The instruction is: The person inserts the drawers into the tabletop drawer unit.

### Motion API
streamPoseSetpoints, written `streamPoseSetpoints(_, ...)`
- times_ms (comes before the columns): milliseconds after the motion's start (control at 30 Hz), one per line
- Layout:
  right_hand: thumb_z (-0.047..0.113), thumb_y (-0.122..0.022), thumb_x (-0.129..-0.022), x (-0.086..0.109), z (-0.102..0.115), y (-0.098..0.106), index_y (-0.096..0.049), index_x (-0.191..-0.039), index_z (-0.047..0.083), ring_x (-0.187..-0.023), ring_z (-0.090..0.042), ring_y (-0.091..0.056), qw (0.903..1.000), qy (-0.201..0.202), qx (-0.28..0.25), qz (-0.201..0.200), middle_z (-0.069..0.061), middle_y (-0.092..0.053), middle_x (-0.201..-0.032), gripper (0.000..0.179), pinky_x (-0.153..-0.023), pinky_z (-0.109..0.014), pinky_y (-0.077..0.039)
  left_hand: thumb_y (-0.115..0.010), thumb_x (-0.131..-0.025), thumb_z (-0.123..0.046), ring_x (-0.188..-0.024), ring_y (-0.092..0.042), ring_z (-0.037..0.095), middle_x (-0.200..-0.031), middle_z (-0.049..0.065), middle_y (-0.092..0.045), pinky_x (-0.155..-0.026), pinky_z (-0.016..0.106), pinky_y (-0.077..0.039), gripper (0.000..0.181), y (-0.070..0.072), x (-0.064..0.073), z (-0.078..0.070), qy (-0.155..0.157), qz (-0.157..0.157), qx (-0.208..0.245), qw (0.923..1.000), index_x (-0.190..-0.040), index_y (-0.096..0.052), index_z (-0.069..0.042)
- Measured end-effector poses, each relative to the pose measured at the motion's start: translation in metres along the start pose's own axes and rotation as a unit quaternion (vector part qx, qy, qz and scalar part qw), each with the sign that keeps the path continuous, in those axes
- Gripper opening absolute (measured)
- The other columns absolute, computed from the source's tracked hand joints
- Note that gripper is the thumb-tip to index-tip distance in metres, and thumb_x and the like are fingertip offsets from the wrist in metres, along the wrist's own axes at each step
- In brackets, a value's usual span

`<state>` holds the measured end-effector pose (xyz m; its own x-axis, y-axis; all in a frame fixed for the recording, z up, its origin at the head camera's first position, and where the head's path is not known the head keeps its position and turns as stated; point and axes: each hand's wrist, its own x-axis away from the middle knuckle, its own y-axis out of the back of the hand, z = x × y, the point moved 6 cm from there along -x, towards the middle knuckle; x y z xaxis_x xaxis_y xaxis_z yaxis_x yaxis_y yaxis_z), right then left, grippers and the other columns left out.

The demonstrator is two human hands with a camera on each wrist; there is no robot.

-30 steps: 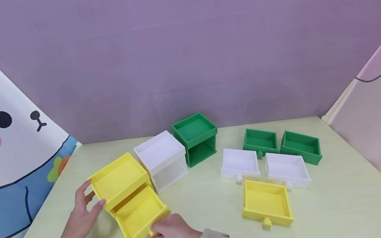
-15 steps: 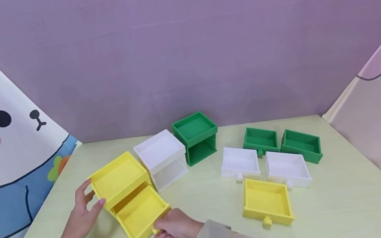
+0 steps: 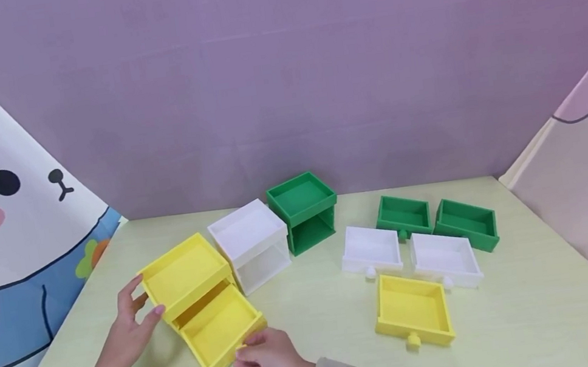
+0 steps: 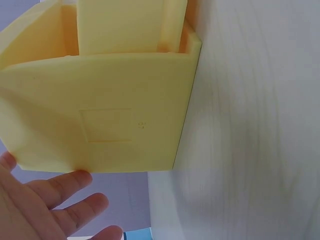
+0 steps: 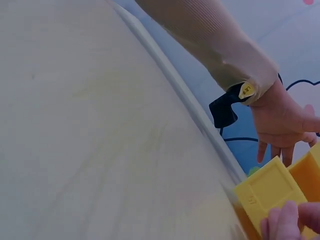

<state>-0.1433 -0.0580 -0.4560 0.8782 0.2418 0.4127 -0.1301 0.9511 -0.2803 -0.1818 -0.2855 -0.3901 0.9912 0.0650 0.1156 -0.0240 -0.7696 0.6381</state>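
At the left of the head view stands a yellow toy cabinet (image 3: 186,276) with a tray-like top. Its yellow drawer (image 3: 220,327) sticks out at the front, below the top. My left hand (image 3: 127,332) touches the cabinet's left side with thumb and forefinger apart. The left wrist view shows spread fingers (image 4: 80,205), some of them at an edge of the side wall. My right hand (image 3: 277,357) pinches the knob on the drawer's front, and its fingers hide most of that knob. In the right wrist view, fingertips (image 5: 287,217) lie against the drawer front.
A white cabinet (image 3: 247,232) and a green cabinet (image 3: 301,198) stand beside the yellow one, their lower spaces showing no drawers. To the right lie two green drawers (image 3: 464,221), two white drawers (image 3: 443,254) and a loose yellow drawer (image 3: 413,303). A purple backdrop (image 3: 282,87) rises behind.
The drawer's front has shifted slightly to the right, with my right hand still at its knob. My left hand and the cabinet have hardly moved.
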Motion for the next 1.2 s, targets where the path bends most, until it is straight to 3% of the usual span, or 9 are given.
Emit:
streamPoseSetpoints(167, -0.012, -0.067, -0.079, -0.002, 0.001, 0.000, -0.061, -0.096, -0.003, -0.071, -0.015, -0.067, 0.9996, 0.017, -0.021, -0.006, -0.014, -0.067, -0.083, 0.020, -0.069, -0.028, -0.055, -0.048, -0.100, -0.039, -0.131, -0.018, 0.057, -0.147, 0.040, -0.010, -0.095, 0.070, -0.028, 0.085, -0.001, 0.001, -0.001, -0.007, -0.006, 0.000, 1.0000, -0.149, 0.013, -0.005)
streamPoseSetpoints(333, -0.012, -0.066, -0.076, -0.003, 0.003, -0.001, -0.062, -0.093, -0.002, -0.068, -0.014, -0.067, 0.9991, 0.036, -0.019, -0.012, -0.010, -0.068, -0.076, 0.020, -0.068, -0.027, -0.055, -0.048, -0.100, -0.040, -0.131, -0.018, 0.057, -0.147, 0.040, -0.010, -0.095, 0.070, -0.028, 0.085, -0.001, 0.001, -0.002, -0.008, -0.007, -0.005, 0.9999, -0.149, 0.012, -0.005)
streamPoseSetpoints(833, -0.014, -0.066, -0.077, -0.016, 0.004, -0.002, -0.062, -0.092, -0.003, -0.072, -0.017, -0.067, 0.9984, 0.026, -0.046, -0.020, -0.010, -0.065, -0.081, 0.019, -0.071, -0.028, -0.055, -0.046, -0.100, -0.041, -0.131, -0.016, 0.058, -0.145, 0.043, -0.011, -0.095, 0.069, -0.028, 0.085, 0.001, 0.000, -0.001, 0.012, -0.001, -0.008, 0.9999, -0.149, 0.015, -0.008)
streamPoseSetpoints(1100, -0.015, -0.067, -0.075, -0.014, 0.004, 0.001, -0.063, -0.090, -0.004, -0.075, -0.022, -0.068, 0.9971, 0.050, -0.032, -0.046, -0.011, -0.065, -0.079, 0.018, -0.070, -0.030, -0.055, -0.047, -0.100, -0.042, -0.131, -0.017, 0.057, -0.145, 0.042, -0.011, -0.096, 0.068, -0.028, 0.087, -0.003, 0.000, 0.000, 0.016, 0.006, -0.010, 0.9998, -0.149, 0.015, -0.006)
streamPoseSetpoints(1200, -0.014, -0.066, -0.076, -0.014, 0.003, 0.002, -0.062, -0.091, -0.004, -0.073, -0.019, -0.068, 0.9979, 0.043, -0.038, -0.029, -0.012, -0.066, -0.080, 0.018, -0.070, -0.029, -0.055, -0.046, -0.100, -0.043, -0.130, -0.018, 0.057, -0.145, 0.042, -0.012, -0.096, 0.068, -0.028, 0.087, -0.004, 0.000, 0.000, 0.016, 0.006, -0.014, 0.9997, -0.149, 0.016, -0.006)
